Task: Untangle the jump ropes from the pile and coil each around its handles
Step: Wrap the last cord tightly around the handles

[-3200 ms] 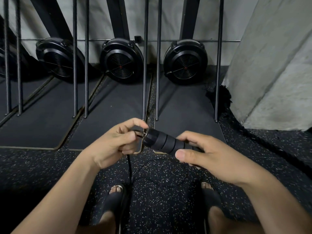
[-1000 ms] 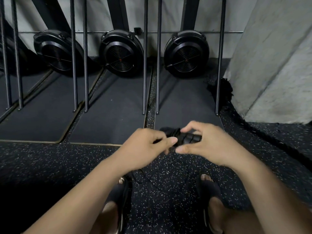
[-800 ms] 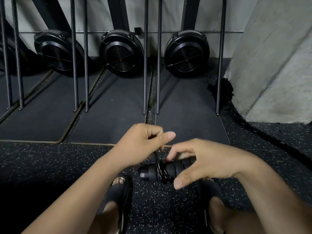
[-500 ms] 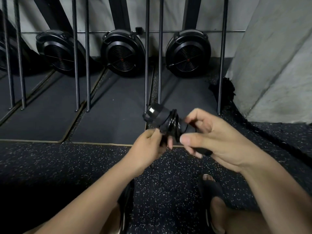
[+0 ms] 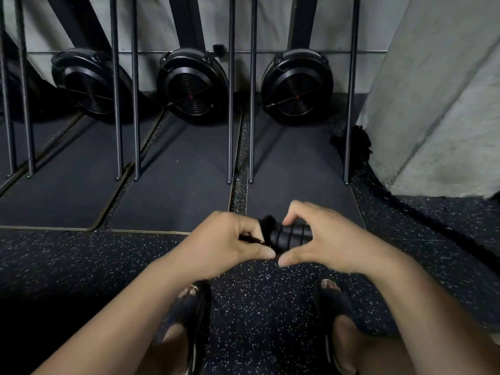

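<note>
We lowered the handles [image 5: 290, 235] from their raised, tilted pose of a moment earlier and levelled them between both hands. We moved the left hand [image 5: 227, 244] from beneath the handles to their left end, where it pinched the cord [image 5: 251, 240]. The right hand [image 5: 324, 239] turned until its thumb nearly met the left thumb below. The cord loop that first hung toward the floor [image 5: 257, 307] was taken up.

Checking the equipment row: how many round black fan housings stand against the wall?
3: left fan housing, middle fan housing, right fan housing. A fourth may hide past the left edge.
</note>
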{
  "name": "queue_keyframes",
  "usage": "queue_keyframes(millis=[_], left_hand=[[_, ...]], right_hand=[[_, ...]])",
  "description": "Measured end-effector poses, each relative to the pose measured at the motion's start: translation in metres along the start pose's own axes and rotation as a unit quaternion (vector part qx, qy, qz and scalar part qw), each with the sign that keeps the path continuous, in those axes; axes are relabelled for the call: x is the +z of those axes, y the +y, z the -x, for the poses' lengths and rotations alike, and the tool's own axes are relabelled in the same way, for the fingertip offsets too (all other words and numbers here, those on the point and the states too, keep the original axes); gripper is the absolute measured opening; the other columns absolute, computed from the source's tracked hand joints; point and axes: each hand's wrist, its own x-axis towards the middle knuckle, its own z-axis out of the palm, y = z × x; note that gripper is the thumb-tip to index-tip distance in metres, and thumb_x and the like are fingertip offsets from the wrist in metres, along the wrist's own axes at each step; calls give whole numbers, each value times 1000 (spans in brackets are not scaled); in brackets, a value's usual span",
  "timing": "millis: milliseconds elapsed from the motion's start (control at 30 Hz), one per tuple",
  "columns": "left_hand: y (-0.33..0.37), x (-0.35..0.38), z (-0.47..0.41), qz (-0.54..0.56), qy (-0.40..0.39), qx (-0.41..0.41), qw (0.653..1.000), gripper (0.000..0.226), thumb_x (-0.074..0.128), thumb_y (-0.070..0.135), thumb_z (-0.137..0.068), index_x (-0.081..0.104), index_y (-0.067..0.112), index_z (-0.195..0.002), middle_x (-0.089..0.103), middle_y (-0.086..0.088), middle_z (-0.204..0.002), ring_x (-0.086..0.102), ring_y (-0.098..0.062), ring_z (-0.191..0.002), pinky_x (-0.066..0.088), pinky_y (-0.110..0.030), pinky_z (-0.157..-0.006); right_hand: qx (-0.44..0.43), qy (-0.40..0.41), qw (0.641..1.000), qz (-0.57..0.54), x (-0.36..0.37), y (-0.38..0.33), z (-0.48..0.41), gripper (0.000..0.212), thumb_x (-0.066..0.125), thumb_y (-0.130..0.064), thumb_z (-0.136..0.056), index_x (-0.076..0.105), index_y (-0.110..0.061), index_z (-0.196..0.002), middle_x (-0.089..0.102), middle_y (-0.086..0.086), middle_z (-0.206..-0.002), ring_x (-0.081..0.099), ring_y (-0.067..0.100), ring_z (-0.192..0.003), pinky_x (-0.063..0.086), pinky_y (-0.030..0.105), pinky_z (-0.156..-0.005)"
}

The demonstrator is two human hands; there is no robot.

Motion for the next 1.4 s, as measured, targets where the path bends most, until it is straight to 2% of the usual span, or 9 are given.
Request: queue_keyframes(millis=[100,200,333,467,567,767,933,1133,1400], left_hand=[[-3,-14,1,93,-15,-3,996,27,98,31,-70,77,15,-76,74,-3,-72,62,-12,-65,48,-30,-64],[-14,-22,-1,181,-26,8,983,37,102,33,-64,73,12,-77,63,-20,-72,54,-24,-68,41,-38,-68],[-32,-18,-4,274,-38,16,961,45,93,58,-71,70,21,-81,52,-7,-72,40,-22,-65,29,-33,-59],[-32,8,-5,338,13,-54,939,32,83,30,-91,58,13,-82,56,-2,-71,48,-13,-61,39,-24,-57],[-8,22,-10,374,21,-36,927,47,52,25,-111,58,22,-65,28,3,-59,19,-14,-54,14,-30,-52],[6,35,-13,314,54,-50,947,43,42,41,-114,73,17,-98,20,-3,-66,21,-13,-53,23,-23,-47],[3,40,-8,97,35,-25,994,32,53,46,-110,76,27,-99,47,5,-61,42,-14,-53,36,-33,-54],[6,15,2,69,13,21,997,24,66,41,-104,78,27,-88,44,12,-54,35,-7,-50,29,-25,-50],[-13,-22,-5,161,83,28,983,36,81,49,-90,73,15,-81,64,-15,-76,52,-20,-72,41,-34,-69]], right_hand=[[-26,-80,996,-28,5,-8,5,57,99,-55,-66,59,-38,-104,68,-17,-94,58,-2,-81,52,33,-74],[-42,-155,981,-110,-5,-20,15,51,100,-40,-72,63,-34,-107,69,-24,-83,58,-8,-65,42,12,-57],[-121,-173,954,-211,-12,-25,22,46,99,-31,-74,68,-30,-108,75,-6,-119,68,14,-118,51,37,-107],[-179,-130,870,-441,-12,-21,24,36,90,-17,-84,63,-9,-106,70,12,-104,63,25,-90,55,30,-72],[-173,-33,830,-529,-13,-23,21,29,83,-25,-92,60,-9,-98,68,27,-100,62,26,-81,50,29,-63],[-127,171,858,-468,-6,-19,6,23,78,-40,-89,63,-23,-87,71,5,-91,66,28,-77,53,36,-67],[-84,273,940,-188,2,3,-9,26,77,-53,-92,62,-33,-92,56,-11,-107,65,13,-90,51,32,-81],[-56,156,985,-57,8,15,-12,23,75,-51,-94,62,-32,-91,49,-17,-105,56,-1,-94,41,15,-74],[-111,-7,964,-241,8,-13,4,40,55,-55,-101,56,-19,-85,52,-3,-82,59,11,-68,46,26,-62]])
